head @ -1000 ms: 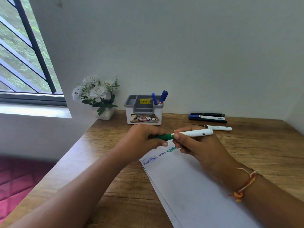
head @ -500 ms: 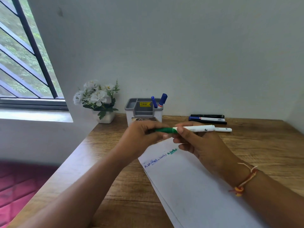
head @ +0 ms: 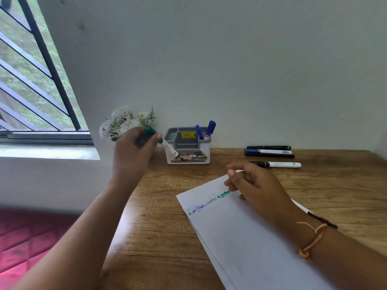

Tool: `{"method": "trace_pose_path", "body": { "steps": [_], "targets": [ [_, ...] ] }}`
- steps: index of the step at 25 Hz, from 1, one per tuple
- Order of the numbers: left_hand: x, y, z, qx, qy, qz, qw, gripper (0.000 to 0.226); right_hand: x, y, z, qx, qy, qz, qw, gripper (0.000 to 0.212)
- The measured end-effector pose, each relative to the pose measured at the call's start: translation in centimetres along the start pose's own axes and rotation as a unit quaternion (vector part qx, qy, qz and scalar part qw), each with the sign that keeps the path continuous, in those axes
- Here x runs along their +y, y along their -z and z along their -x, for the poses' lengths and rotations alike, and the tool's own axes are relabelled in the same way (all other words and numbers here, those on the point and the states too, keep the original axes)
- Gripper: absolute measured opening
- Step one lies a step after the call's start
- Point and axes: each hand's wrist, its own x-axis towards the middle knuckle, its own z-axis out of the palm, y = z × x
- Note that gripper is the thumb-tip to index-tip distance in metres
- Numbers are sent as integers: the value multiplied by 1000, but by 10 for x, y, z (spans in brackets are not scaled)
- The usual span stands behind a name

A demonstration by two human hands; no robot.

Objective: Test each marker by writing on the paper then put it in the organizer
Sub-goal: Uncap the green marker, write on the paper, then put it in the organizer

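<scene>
Change: A second ago both hands met on the green marker (head: 167,146) above the paper (head: 251,237), at the joint of cap and barrel. They are now well apart, and the marker has travelled far and left to the organizer (head: 188,143).
Left hand: The left hand (head: 134,151) grips the marker by its green capped end. The white barrel slants down and right.
Right hand: The right hand (head: 259,185) has let go. It hangs over the far edge of the paper with fingers loosely curled, holding nothing visible.
Green marker: Its lower end lies against or just in front of the organizer's left front corner, and which of the two cannot be told. It is not in a compartment.
Organizer: It stands at the far edge of the bench (head: 163,237). Two blue markers (head: 210,130) stand in its right compartment.
Paper: It bears blue writing and a green mark, so the green test appears done.
Untested stock: Four markers (head: 270,152) lie far right on the bench.
Meaning for task: In my judgement the step in hand is depositing the green marker. The barrel must be lifted over the rim before release.
</scene>
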Motion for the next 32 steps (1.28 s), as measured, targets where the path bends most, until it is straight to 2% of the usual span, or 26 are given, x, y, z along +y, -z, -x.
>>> {"method": "trace_pose_path", "body": {
  "steps": [2,7,10,14,21,27,30,32],
  "targets": [
    [-4,-9,2,-8,-8,-14,1000,15,3,-1,0,-3,2,20,1000,20],
    [-3,-16,-5,48,1,35,998,4,5,-3,0,-9,8,44,999,13],
    [-7,-25,-2,18,-14,-16,1000,17,6,-3,1,-11,16,58,998,13],
    [-13,-38,4,-7,-36,-72,997,9,7,-3,2,-22,23,98,995,17],
    [-13,-52,10,-2,-12,-27,1000,35,5,-2,2,-36,17,121,992,26],
    [-6,-55,11,79,-108,-56,989,27,4,-3,2,-49,26,148,987,30],
    [-6,-55,9,78,-155,-74,982,13,4,-3,2,-52,36,156,986,30],
    [-12,-56,9,51,-186,-98,976,7,4,-3,3,-52,44,160,985,30]
  ]
}}
